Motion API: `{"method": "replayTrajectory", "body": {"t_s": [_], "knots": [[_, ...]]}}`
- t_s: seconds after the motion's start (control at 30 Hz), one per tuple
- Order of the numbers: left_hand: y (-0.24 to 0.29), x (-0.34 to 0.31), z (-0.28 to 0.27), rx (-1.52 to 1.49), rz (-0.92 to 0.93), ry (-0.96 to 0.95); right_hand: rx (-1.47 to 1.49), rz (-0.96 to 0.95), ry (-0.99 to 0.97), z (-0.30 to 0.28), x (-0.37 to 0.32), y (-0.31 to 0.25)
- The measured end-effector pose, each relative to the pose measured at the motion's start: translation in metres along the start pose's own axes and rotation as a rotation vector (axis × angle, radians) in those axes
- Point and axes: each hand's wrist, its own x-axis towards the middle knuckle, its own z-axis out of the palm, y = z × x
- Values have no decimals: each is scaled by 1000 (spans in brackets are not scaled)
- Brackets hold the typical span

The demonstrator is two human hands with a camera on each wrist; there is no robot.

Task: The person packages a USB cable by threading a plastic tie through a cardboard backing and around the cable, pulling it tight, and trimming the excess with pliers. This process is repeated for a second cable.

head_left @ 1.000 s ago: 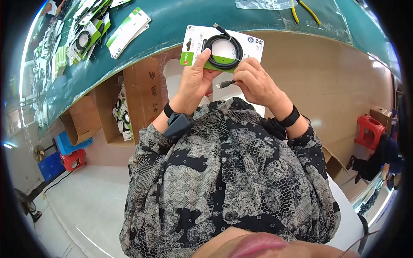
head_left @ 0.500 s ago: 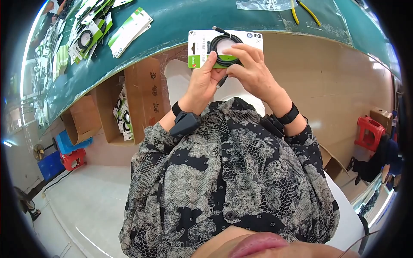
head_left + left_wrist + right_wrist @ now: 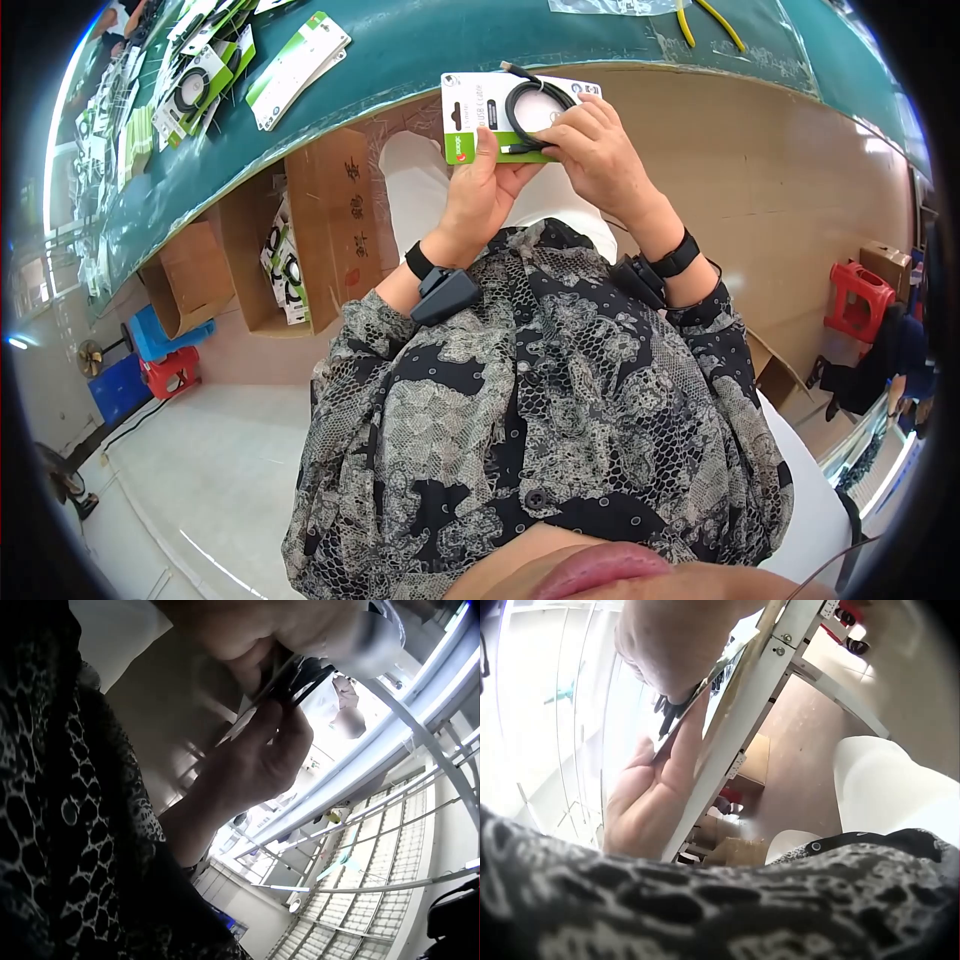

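Note:
A white and green retail card is held up in front of the chest, with a coiled black USB-C cable against its face. My left hand grips the card's lower edge, thumb on the front and fingers behind. My right hand pinches the coil at its lower right, covering that side of the card. One cable plug sticks up at the card's top; the other plug lies over the green band beside the left thumb. In the right wrist view the card is nearly edge-on between both hands.
On the green table, a pile of carded cables lies at the left beside loose cards. Yellow-handled pliers and a clear plastic bag are at the back. Below stands a cardboard box holding more cards.
The lower plug, earlier hanging below the card in my right fingers, now lies across the card front by the left thumb. My right hand has shifted up onto the coil.

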Motion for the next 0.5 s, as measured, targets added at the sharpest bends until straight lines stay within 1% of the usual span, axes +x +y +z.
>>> {"method": "replayTrajectory", "body": {"t_s": [0.1,0.13,0.23,0.27,0.37,0.5], "knots": [[3,0,-2,-9,96,20,-57,-13,38,0,-2,2],[3,-1,-3,-9,92,17,-86,-22,58,-1,-2,3],[4,-3,-8,227,90,4,-157,-48,70,-5,-1,-3],[4,-2,-7,228,91,0,-191,-64,77,-6,0,-4],[2,-2,-3,308,128,151,-188,-51,69,-1,-3,-4],[-1,-2,-5,274,169,160,-165,-43,106,3,-1,-14]]}}
